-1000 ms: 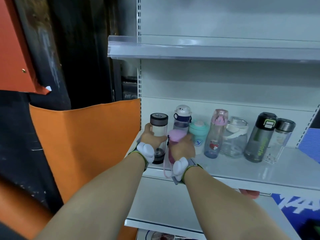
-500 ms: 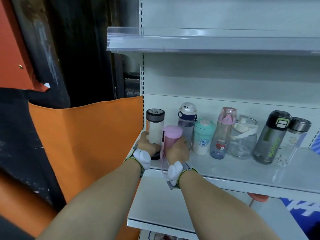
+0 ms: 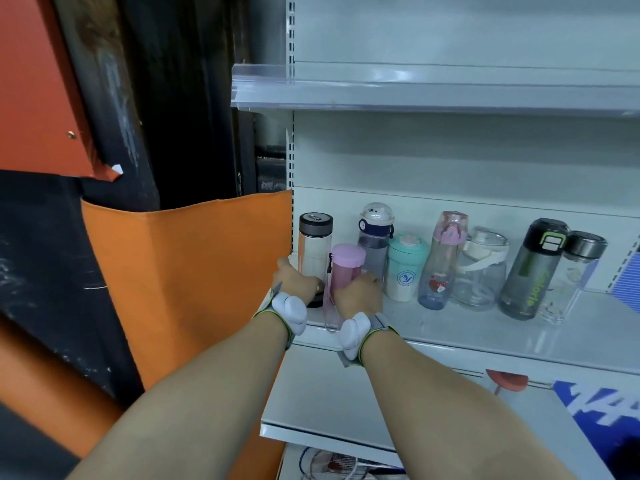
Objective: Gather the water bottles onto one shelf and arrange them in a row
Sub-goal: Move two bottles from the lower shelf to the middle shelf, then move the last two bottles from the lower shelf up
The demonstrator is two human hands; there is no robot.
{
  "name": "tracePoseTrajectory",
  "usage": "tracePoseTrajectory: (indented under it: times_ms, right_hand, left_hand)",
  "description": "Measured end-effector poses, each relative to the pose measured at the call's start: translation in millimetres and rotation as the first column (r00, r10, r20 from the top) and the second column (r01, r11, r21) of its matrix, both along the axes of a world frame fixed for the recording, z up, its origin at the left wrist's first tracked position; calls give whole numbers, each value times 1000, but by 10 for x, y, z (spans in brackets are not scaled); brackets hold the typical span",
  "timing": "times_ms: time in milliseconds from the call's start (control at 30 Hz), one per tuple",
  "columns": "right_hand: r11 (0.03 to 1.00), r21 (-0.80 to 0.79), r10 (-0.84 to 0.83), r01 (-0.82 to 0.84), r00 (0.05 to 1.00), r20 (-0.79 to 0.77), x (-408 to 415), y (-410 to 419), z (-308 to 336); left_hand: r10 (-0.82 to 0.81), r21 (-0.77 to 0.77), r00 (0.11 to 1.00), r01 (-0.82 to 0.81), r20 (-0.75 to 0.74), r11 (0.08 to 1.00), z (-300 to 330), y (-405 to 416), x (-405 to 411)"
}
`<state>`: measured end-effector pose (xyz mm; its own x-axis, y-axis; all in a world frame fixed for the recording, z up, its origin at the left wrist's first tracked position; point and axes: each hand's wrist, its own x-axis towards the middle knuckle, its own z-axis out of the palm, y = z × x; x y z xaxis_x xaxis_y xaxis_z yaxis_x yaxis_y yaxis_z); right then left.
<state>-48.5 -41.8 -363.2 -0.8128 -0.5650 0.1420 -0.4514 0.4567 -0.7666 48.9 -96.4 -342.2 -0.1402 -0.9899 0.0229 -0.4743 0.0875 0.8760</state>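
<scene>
While both forearms reached in from below, the left hand [image 3: 297,283] was wrapped around the lower part of the clear bottle with the grey cap [image 3: 314,251], which stood upright at the far left end of the middle shelf [image 3: 519,336]. The right hand [image 3: 358,295] was closed around the lower body of the pink bottle [image 3: 345,268], just beside the clear one and slightly in front of it; its thin pink strap [image 3: 327,317] hung down over the shelf edge. Each wrist carried one white device on a band, two in all.

Eight bottles stood on that shelf. Besides the two in hand, six formed a rough row running right: a grey bottle with a white domed lid [image 3: 374,244], a short mint-green cup [image 3: 404,266], a clear bottle with a pink flip lid [image 3: 441,261], a wide clear jug with a white handle [image 3: 481,270], a smoky grey bottle with a black and green lid [image 3: 531,270], and a clear bottle with a steel cap [image 3: 573,277]. All eight were upright, neighbours touching or nearly so.

One upper shelf [image 3: 415,95] hung above, and one lower shelf [image 3: 329,403] sat below, with a red-orange object [image 3: 507,379] at its back. An orange panel [image 3: 187,289] stood to the left of the unit.
</scene>
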Motion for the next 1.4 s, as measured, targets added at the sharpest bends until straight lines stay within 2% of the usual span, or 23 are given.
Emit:
tracePoseTrajectory:
  times_ms: [167, 333, 700, 1100, 1267, 1400]
  right_hand:
    - [996, -76, -42, 42, 999, -2, 182, 346, 126]
    - [995, -102, -5, -1, 998, -56, 315, 937, 120]
    - [993, 21, -118, 119, 993, -25, 212, 2168, -65]
    - [988, 95, -131, 126, 990, 52, -854, 2695, -542]
    - [977, 170, -145, 126, 984, 104, -1526, 2761, -992]
    - [949, 245, -235, 198, 963, 135, -2168, 2561, -1499]
  left_hand:
    - [-46, -86, 999, 44, -24, 995, 66, 332, 186]
    - [-161, -163, 987, 159, 5, 974, -55, 844, 235]
    - [-411, -11, 901, 416, 140, 909, -461, 1791, 43]
    - [-499, 51, 858, 497, 120, 866, -779, 2300, -1002]
    - [-482, 135, 855, 463, 192, 876, -1170, 2325, -1541]
    - [-452, 163, 820, 422, 351, 892, -1664, 2233, -2045]
